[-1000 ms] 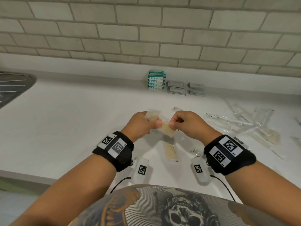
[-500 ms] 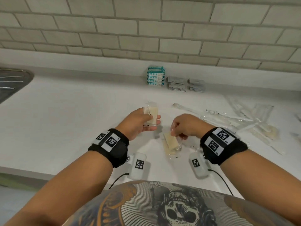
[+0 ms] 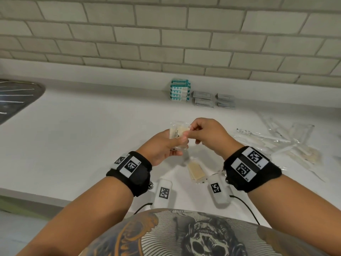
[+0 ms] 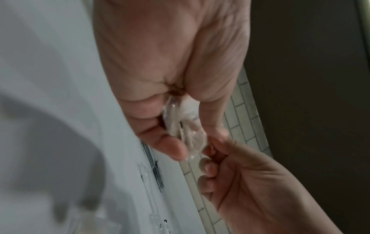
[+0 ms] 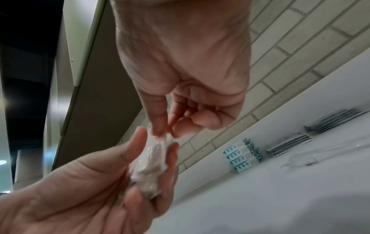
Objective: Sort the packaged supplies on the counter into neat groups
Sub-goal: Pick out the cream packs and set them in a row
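My left hand (image 3: 175, 145) is raised over the white counter (image 3: 83, 145) and grips a small stack of clear packets with beige pads (image 3: 178, 133). My right hand (image 3: 191, 129) meets it from the right, thumb and forefinger pinching the upper edge of a packet (image 5: 160, 139) in that stack. In the left wrist view the clear packets (image 4: 186, 126) sit between my left thumb and fingers, with the right hand (image 4: 212, 152) just beyond. Another beige pad packet (image 3: 196, 171) lies flat on the counter below my hands.
Against the tiled wall stand a stack of teal boxes (image 3: 180, 90) and two piles of grey sachets (image 3: 203, 99). Long clear-wrapped items (image 3: 276, 141) lie scattered to the right. A metal sink drainer (image 3: 18, 97) is at far left. The counter's front edge (image 3: 36, 198) is near my body.
Half a second ago my right hand was down at the packets on the counter. It has come back up to the stack in my left hand, which has risen slightly.
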The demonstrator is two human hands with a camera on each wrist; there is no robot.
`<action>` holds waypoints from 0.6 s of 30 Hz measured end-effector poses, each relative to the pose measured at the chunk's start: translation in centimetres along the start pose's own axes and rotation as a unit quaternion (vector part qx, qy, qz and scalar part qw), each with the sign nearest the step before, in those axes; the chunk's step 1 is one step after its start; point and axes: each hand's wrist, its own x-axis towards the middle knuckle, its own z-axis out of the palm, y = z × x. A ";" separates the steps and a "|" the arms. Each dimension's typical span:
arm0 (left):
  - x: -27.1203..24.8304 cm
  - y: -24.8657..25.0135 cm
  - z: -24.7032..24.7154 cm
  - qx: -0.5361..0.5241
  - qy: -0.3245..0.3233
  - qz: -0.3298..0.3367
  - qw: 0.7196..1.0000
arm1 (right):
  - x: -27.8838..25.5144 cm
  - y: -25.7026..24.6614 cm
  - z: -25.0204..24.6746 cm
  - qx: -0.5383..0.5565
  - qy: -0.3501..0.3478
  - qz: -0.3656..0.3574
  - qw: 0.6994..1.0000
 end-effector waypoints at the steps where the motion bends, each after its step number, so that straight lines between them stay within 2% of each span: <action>1: 0.1 0.0 -0.1 0.008 0.015 -0.007 1.000 | 0.0 0.1 -0.1 0.007 0.028 -0.013 0.999; 4: 0.4 0.4 -0.5 -0.028 0.088 -0.047 0.995 | -0.7 0.3 -0.7 -0.069 0.107 -0.113 0.985; 5: 0.4 0.4 -0.6 -0.055 0.096 -0.050 0.993 | -1.0 0.3 -0.8 -0.116 0.098 -0.152 0.977; 7: 0.4 0.3 -0.6 -0.086 0.083 -0.028 0.992 | -1.5 0.6 -0.8 -0.187 0.020 -0.194 0.963; 9: 0.5 0.2 -0.3 -0.056 0.071 0.010 0.996 | -1.8 1.2 -0.7 -0.191 -0.044 -0.184 0.963; 10: 0.5 0.2 -0.2 -0.027 0.069 0.028 0.997 | -1.9 1.3 -0.7 -0.166 -0.040 -0.174 0.970; 13: 0.6 0.4 -0.2 0.065 0.083 0.057 0.993 | -1.7 1.1 -0.9 -0.094 0.049 -0.125 0.986; 15: 0.6 0.7 -0.1 0.103 0.080 0.063 0.989 | -1.3 0.8 -1.2 -0.094 0.037 -0.068 0.993; 17: 0.7 0.8 0.2 0.093 0.084 0.066 0.990 | -1.0 0.9 -1.3 -0.050 0.016 -0.032 0.998; 18: 0.7 0.9 0.3 0.080 0.089 0.065 0.991 | -0.9 0.9 -1.4 -0.016 0.030 -0.025 0.999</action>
